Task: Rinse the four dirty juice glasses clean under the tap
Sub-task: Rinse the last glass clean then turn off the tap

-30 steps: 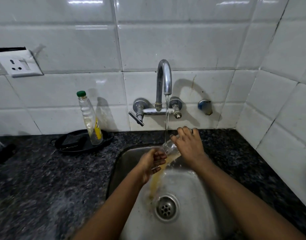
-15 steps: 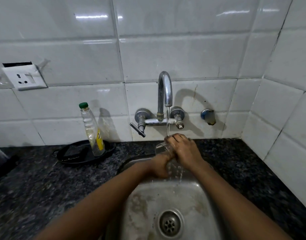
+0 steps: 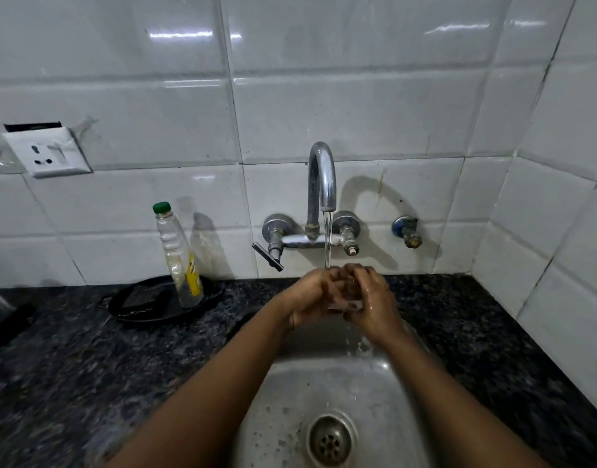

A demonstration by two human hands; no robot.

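Observation:
A clear juice glass (image 3: 348,300) is held over the steel sink (image 3: 290,393), right under the chrome tap (image 3: 321,184). Water runs from the spout onto it. My left hand (image 3: 310,297) wraps the glass from the left and my right hand (image 3: 371,305) from the right, so only a small part of the glass shows between the fingers. Drops fall from my hands into the basin. No other glasses are in view.
A clear bottle with a green cap (image 3: 179,255) stands on a black dish (image 3: 148,305) on the dark granite counter (image 3: 71,366) at the left. A wall socket (image 3: 47,153) sits upper left. The drain (image 3: 329,440) is below my arms. Tiled walls close in behind and on the right.
The glass was tipped and pouring brown liquid into the sink; both hands have since closed around it and lifted it up under the stream. The brown streak in the basin has washed away.

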